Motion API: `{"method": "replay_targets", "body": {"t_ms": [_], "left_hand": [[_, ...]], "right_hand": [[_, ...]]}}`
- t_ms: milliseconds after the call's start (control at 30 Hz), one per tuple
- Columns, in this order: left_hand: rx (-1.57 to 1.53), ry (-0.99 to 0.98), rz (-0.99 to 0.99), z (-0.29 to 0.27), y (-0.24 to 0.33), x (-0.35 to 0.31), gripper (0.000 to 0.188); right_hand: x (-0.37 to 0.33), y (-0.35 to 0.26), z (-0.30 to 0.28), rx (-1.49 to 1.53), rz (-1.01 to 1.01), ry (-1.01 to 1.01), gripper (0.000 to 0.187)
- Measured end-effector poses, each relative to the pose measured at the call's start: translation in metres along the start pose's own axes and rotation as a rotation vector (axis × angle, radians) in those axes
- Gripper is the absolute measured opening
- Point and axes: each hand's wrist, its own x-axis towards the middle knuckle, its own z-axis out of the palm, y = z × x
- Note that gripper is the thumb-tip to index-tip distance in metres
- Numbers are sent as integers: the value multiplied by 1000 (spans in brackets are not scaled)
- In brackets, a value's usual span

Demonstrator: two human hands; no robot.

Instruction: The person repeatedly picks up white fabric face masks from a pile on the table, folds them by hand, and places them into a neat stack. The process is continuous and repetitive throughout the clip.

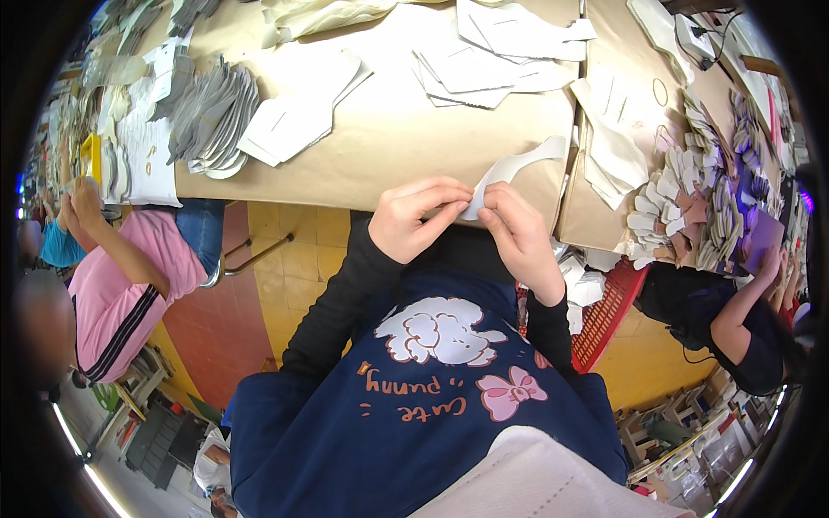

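Observation:
A thin, curved, pale strip (528,159), flexible-looking, is held up at the front edge of the brown-covered table (371,164). My left hand (414,217) pinches its lower left end between thumb and fingers. Close beside it, my right hand (522,240) grips the same strip with thumb and fingertips. The strip's free end bends up and to the right over the table. Part of its lower end is hidden by my fingers, and I cannot tell its material.
White cut pieces (294,121) lie in stacks, with more piles (496,73) behind and others (609,155) to the right. Grey pieces (216,112) are bundled at left. A red basket (610,311) stands below right. Co-workers sit on both sides, one in a pink shirt (121,289).

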Motion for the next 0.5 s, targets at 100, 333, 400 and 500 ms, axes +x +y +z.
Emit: {"method": "replay_targets", "body": {"t_ms": [100, 333, 400, 500], "left_hand": [[146, -21, 29, -2, 1, -1, 11], [349, -13, 194, -2, -3, 0, 10], [396, -23, 202, -2, -3, 0, 10], [407, -35, 210, -3, -3, 2, 12]], "right_hand": [[2, 0, 3, -37, -15, -23, 2], [2, 0, 11, -96, -47, -2, 4], [2, 0, 11, -108, -52, -7, 5], [1, 0, 10, -86, -42, -19, 6]]}}
